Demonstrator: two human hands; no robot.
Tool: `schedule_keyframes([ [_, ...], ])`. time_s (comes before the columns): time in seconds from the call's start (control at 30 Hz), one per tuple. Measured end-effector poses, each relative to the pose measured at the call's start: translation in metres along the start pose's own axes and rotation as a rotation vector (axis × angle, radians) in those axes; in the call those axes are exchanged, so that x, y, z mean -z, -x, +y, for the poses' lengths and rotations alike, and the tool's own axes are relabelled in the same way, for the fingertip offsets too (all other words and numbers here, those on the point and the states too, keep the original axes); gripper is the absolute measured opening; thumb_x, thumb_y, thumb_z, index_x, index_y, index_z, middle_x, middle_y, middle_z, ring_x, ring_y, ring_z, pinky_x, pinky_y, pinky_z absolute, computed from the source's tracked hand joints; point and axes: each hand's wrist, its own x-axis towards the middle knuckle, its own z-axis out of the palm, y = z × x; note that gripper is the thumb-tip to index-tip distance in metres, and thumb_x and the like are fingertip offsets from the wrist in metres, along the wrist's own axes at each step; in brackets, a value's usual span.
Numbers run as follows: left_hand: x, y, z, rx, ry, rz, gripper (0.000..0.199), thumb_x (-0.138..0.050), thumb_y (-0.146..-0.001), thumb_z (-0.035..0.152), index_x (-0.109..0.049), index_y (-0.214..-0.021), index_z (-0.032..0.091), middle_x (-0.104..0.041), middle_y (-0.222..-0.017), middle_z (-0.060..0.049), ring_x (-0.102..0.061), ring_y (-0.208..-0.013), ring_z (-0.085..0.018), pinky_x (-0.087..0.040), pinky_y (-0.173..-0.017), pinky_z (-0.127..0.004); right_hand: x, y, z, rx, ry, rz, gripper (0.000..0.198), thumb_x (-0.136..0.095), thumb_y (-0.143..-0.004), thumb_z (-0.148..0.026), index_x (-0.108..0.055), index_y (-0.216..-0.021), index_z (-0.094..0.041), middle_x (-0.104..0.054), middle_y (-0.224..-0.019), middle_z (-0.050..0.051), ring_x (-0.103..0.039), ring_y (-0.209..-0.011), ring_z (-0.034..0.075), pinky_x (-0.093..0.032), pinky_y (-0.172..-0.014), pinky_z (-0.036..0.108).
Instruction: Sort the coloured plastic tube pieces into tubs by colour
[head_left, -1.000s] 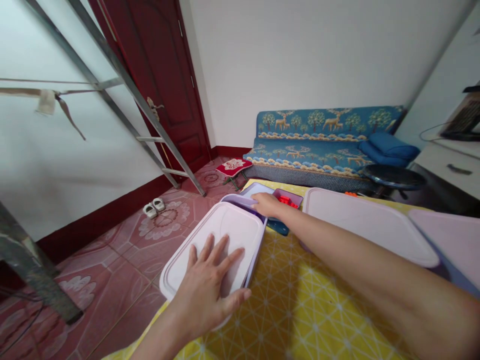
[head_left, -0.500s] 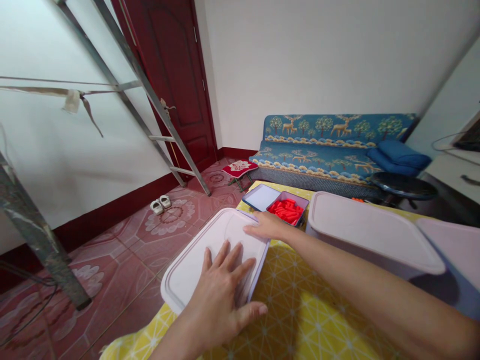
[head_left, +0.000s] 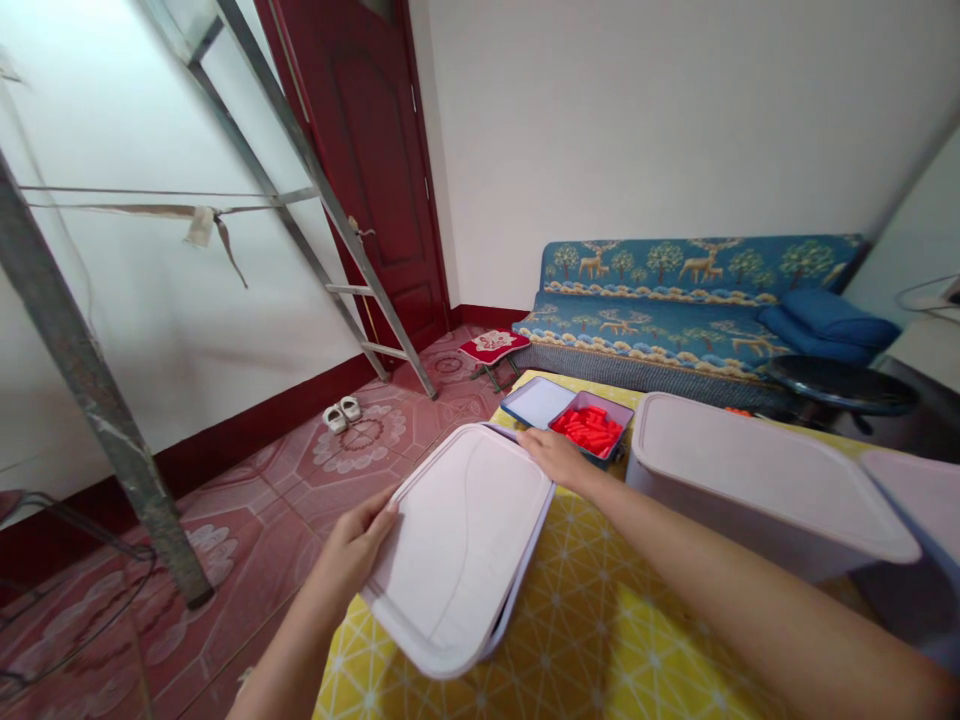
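A pale pinkish-white lid (head_left: 457, 550) lies over a lavender storage box (head_left: 510, 610) at the table's left side. Along its near right side the lid sits a little off the box rim, leaving a dark gap. My left hand (head_left: 358, 540) grips the lid's left edge, thumb on top and fingers curled beneath. At the far right corner, my right hand (head_left: 551, 455) is closed over the edge of lid and box; its fingertips are partly hidden. Just beyond it stands an open case (head_left: 619, 415) of red pieces (head_left: 589, 430), its cover (head_left: 538, 402) folded back.
Two more lidded boxes stand on the right, the nearer with a pale lid (head_left: 772, 475). A yellow patterned cloth (head_left: 577, 600) covers the table. Behind are a blue sofa (head_left: 660, 310), a black round stool (head_left: 840, 383) and a small red stool (head_left: 495, 345). A ladder (head_left: 330, 210) leans left.
My left hand has gone from lying spread on top of the lid to gripping its left edge. The lid's near end has shifted and lifted slightly. My right hand keeps its corner.
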Motion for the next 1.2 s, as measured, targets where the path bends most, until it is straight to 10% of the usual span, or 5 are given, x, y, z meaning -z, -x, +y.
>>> schedule_keyframes([
  [0.2,-0.008,0.003,-0.009,0.173,0.262,-0.054,0.051,-0.071,-0.069,0.026,-0.061,-0.117,0.011,-0.075,-0.081,-0.009,-0.070,-0.066,-0.021,-0.052,-0.052,-0.024,-0.009,-0.001,0.011,0.021,-0.269,0.078,0.069,-0.018,-0.094,-0.057,-0.069,-0.107,-0.012,-0.069,-0.111,0.011,-0.061,-0.107,0.024,-0.042,-0.096,0.035],
  [0.43,-0.022,0.007,-0.011,0.066,0.215,-0.014,0.060,-0.073,-0.065,0.041,-0.063,-0.115,0.010,-0.075,-0.092,-0.011,-0.070,-0.084,-0.025,-0.054,-0.064,-0.027,-0.007,0.004,0.007,0.119,-0.390,0.069,0.061,-0.030,-0.091,-0.060,-0.065,-0.116,-0.017,-0.065,-0.121,0.007,-0.057,-0.114,0.021,-0.039,-0.100,0.033],
  [0.73,-0.019,-0.009,-0.022,-0.014,-0.035,0.041,0.066,-0.072,-0.060,0.048,-0.067,-0.113,0.009,-0.067,-0.118,-0.013,-0.065,-0.096,-0.026,-0.049,-0.062,-0.024,-0.005,-0.004,0.002,-0.090,-0.191,0.099,0.032,-0.043,-0.085,-0.025,-0.062,-0.062,-0.013,-0.062,-0.062,0.003,-0.054,-0.062,0.015,-0.035,-0.057,0.024],
  [1.0,-0.021,-0.006,-0.010,0.055,0.046,-0.008,0.079,-0.081,-0.051,0.050,-0.064,-0.118,0.010,-0.073,-0.078,-0.007,-0.063,-0.062,-0.015,-0.047,-0.053,-0.020,-0.009,0.008,-0.012,-0.201,0.052,0.202,0.031,-0.041,-0.090,-0.022,-0.065,-0.072,-0.013,-0.066,-0.074,0.007,-0.055,-0.070,0.016,-0.029,-0.059,0.025],
  [1.2,0.007,0.010,-0.003,0.199,0.034,0.003,0.070,-0.086,-0.042,0.049,-0.072,-0.102,0.015,-0.075,-0.088,-0.010,-0.068,-0.070,-0.021,-0.052,-0.057,-0.025,-0.009,0.019,-0.033,-0.108,0.189,0.159,0.032,-0.045,-0.091,-0.031,-0.070,-0.076,-0.017,-0.071,-0.081,0.009,-0.061,-0.077,0.018,-0.033,-0.064,0.026],
])
